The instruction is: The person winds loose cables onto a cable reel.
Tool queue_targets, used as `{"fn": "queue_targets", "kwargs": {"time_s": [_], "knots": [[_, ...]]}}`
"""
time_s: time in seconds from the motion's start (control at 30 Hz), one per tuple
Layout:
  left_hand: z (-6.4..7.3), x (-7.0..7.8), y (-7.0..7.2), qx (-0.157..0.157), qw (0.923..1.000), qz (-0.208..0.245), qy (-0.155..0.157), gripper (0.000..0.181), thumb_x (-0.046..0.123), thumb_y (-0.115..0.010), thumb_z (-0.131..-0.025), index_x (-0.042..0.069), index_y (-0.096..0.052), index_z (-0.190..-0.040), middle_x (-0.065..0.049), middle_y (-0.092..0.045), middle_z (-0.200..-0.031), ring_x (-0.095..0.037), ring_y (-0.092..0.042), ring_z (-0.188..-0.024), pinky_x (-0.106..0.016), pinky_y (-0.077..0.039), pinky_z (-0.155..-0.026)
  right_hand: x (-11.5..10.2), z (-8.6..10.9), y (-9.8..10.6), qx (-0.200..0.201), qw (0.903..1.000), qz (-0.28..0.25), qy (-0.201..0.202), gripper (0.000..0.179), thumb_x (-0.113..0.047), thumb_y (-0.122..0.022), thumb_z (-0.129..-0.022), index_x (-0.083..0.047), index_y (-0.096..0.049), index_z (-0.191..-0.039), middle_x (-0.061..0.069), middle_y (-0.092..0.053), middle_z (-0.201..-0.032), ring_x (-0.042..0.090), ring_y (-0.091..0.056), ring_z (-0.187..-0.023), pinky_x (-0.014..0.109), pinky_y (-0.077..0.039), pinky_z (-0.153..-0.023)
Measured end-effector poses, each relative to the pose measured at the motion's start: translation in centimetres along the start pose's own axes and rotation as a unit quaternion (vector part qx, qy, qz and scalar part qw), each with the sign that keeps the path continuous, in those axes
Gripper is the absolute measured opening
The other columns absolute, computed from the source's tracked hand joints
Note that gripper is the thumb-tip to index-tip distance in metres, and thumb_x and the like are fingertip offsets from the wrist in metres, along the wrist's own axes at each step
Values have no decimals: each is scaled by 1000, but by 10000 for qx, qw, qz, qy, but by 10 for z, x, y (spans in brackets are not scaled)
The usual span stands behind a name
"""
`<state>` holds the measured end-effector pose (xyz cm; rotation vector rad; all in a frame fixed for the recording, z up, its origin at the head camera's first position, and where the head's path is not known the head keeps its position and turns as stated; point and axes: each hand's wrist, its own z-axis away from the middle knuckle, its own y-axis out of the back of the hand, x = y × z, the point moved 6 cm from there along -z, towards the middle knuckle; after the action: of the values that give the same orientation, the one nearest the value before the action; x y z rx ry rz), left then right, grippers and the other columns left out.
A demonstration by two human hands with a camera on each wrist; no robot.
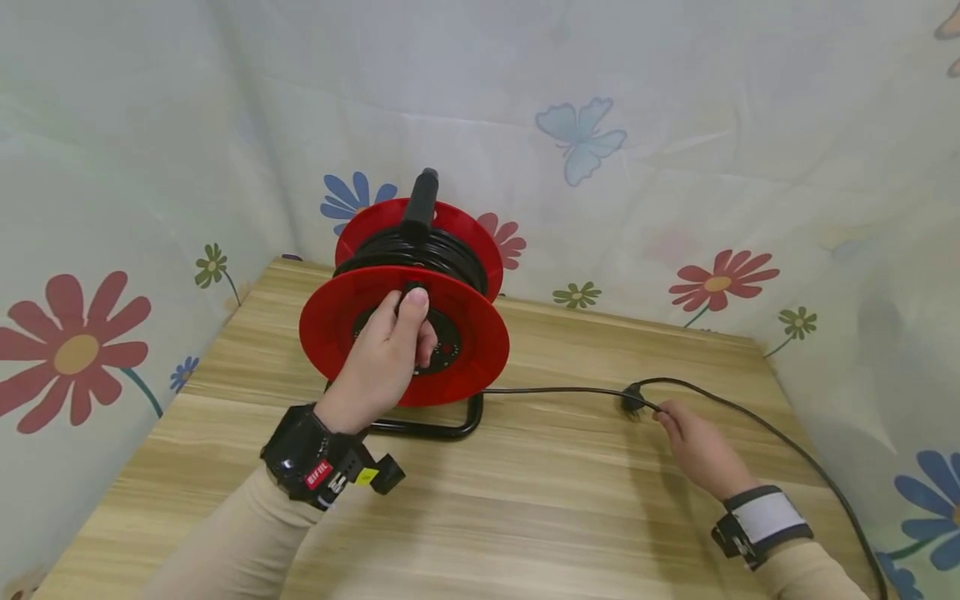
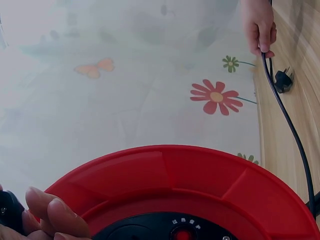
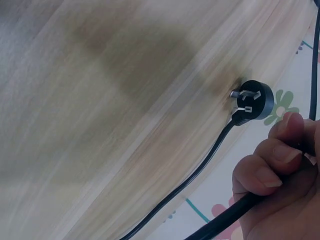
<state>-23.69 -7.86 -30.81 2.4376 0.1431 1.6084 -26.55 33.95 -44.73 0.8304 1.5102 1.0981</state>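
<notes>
A red cable reel (image 1: 480,337) stands on its black frame (image 1: 450,432), with black cable (image 1: 450,260) wound between its two discs. My left hand (image 1: 382,350) grips the black winding knob (image 2: 10,212) on the reel's front disc, fingers curled round it. To the right, my right hand (image 1: 701,446) holds the loose black cord (image 1: 555,390) that runs out low from the reel. In the right wrist view, the fingers (image 3: 280,150) are curled round this cord. Just beyond that hand lies the black plug (image 3: 255,100), its metal pins showing.
The wooden tabletop (image 1: 540,500) carries everything. Past the right hand, the cord loops back along the table's right side toward the front. A flowered cloth (image 1: 480,83) hangs close behind and at both sides. The reel's black carrying handle (image 1: 422,204) sticks up on top.
</notes>
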Motion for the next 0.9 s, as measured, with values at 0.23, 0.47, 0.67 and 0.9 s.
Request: {"fn": "queue_targets", "kwargs": {"time_s": [0.23, 0.47, 0.67, 0.9], "knots": [[-2, -3, -13, -181, 9997, -128, 58, 33, 34, -33, -103, 6, -43, -89, -12, -51, -68, -24, -51, -63, -37, -44, -63, -3, 0, -5, -79, 10000, -32, 19, 19, -11, -40, -102, -1, -53, -110, 12, -59, -79, 15, -47, -59, 32, -41, -50], [-2, -3, -24, -305, 9993, -179, -81, 27, 28, -36, -103, 6, -43, -90, -11, -52, -68, -23, -52, -62, -38, -45, -65, -8, 0, -6, 11, 9998, 113, 131, 14, -11, -42, -101, -3, -53, -105, 7, -53, -70, 15, -45, -56, 32, -38, -49], [-1, -3, -29, -322, 9993, -197, -79, 27, 28, -36, -103, 6, -43, -90, -11, -53, -68, -22, -52, -63, -38, -45, -67, -9, 0, -6, -7, 9999, 135, 78, 13, -11, -44, -100, -3, -54, -102, 3, -46, -66, 14, -42, -55, 31, -36, -48], [-1, -3, -33, -342, 9993, -147, -41, 24, 26, -37, -103, 6, -43, -91, -10, -54, -69, -22, -53, -63, -38, -46, -67, -7, 1, -7, -1, 9999, 164, 28, 13, -10, -44, -100, -3, -54, -102, 3, -46, -66, 14, -42, -54, 30, -35, -47]]}}
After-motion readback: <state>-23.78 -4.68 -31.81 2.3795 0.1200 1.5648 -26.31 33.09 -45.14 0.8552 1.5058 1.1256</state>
